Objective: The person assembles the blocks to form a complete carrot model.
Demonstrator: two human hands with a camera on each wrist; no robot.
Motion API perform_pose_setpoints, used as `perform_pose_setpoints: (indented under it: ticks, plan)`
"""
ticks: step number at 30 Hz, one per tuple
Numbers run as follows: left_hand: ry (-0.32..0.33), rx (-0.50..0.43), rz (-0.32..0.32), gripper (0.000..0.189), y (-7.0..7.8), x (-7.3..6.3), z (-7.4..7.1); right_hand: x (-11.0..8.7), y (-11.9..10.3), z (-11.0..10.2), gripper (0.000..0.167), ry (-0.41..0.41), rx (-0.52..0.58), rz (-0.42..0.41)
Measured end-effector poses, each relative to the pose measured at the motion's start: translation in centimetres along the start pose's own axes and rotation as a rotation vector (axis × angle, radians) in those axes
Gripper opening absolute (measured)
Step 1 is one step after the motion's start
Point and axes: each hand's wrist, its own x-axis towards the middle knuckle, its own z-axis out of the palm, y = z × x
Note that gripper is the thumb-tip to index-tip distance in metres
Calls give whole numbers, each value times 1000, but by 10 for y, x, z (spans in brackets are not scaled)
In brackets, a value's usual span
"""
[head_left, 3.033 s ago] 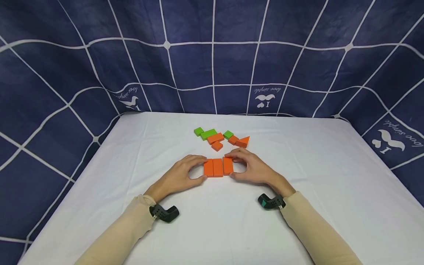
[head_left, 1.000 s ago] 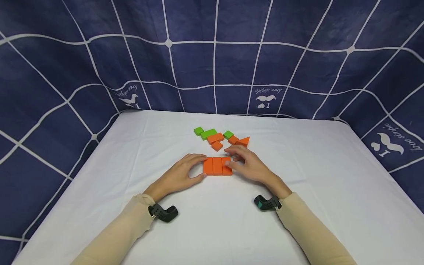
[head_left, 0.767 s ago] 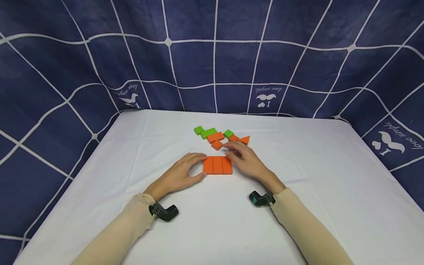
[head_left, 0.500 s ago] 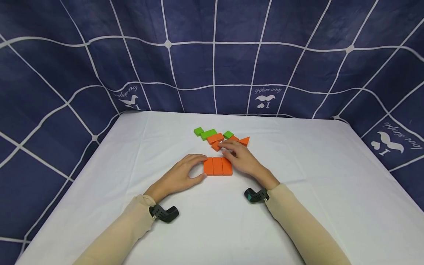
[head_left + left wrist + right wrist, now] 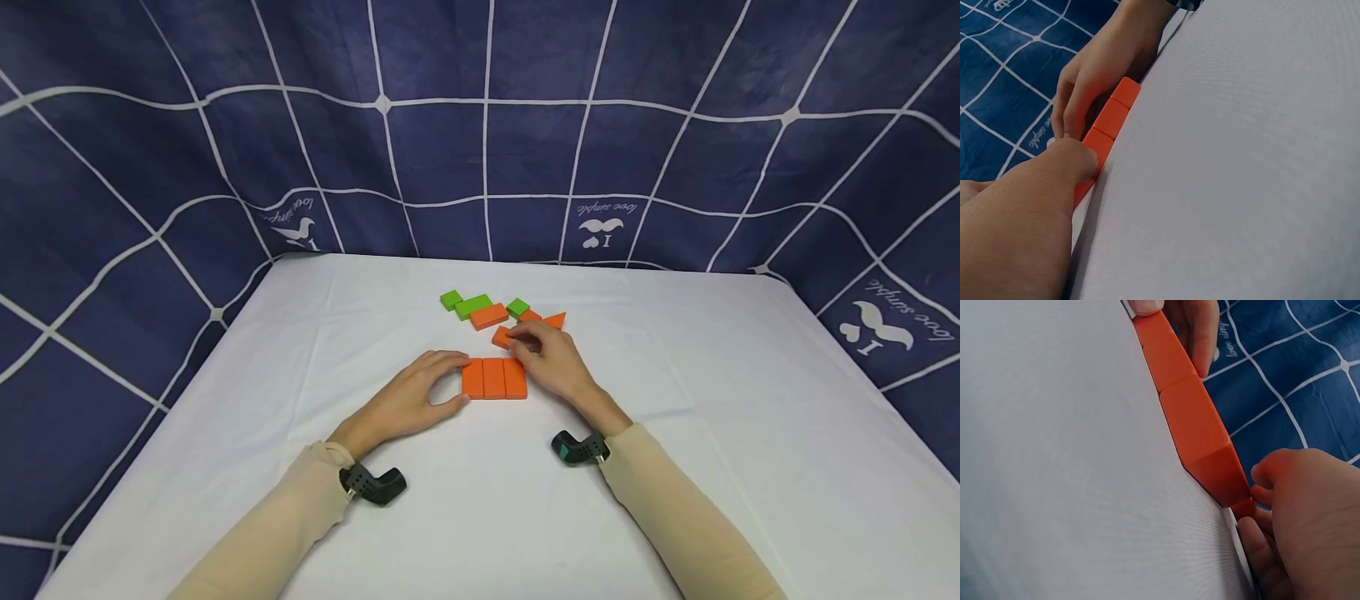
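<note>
Three orange rectangular blocks (image 5: 494, 379) lie side by side in a row on the white cloth. My left hand (image 5: 408, 394) holds the left end of the row, thumb at the near corner and fingers at the far one. The left wrist view shows that thumb against the orange row (image 5: 1111, 119). Just beyond the row's right end, my right hand (image 5: 553, 360) pinches a small orange square block (image 5: 501, 337), partly hidden by its fingers. In the right wrist view, a sliver of orange (image 5: 1244, 507) shows by the fingers, behind the row's end block (image 5: 1194, 419).
Behind the hands lie a green square block (image 5: 451, 300), a long green block (image 5: 472, 307), a long orange block (image 5: 489, 316), another green square (image 5: 517, 308), an orange block (image 5: 529, 316) and an orange triangle (image 5: 556, 320). A dark blue checked curtain (image 5: 540, 150) hangs behind the white table (image 5: 480, 517).
My right hand pushed the third block flush with the row, let go, moved to the small orange square and drew it slightly right and nearer. The left hand stayed at the row's left end.
</note>
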Motion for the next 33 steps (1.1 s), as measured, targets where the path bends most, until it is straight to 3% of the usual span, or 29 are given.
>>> perform_pose_setpoints:
  ticks: [16, 33]
  plan:
    - [-9, 8, -23, 59, 2, 0, -1, 1, 2, -1, 24, 39, 22, 48]
    - [-8, 2, -11, 58, 0, 0, 0, -3, 2, 0, 21, 82, 60, -41]
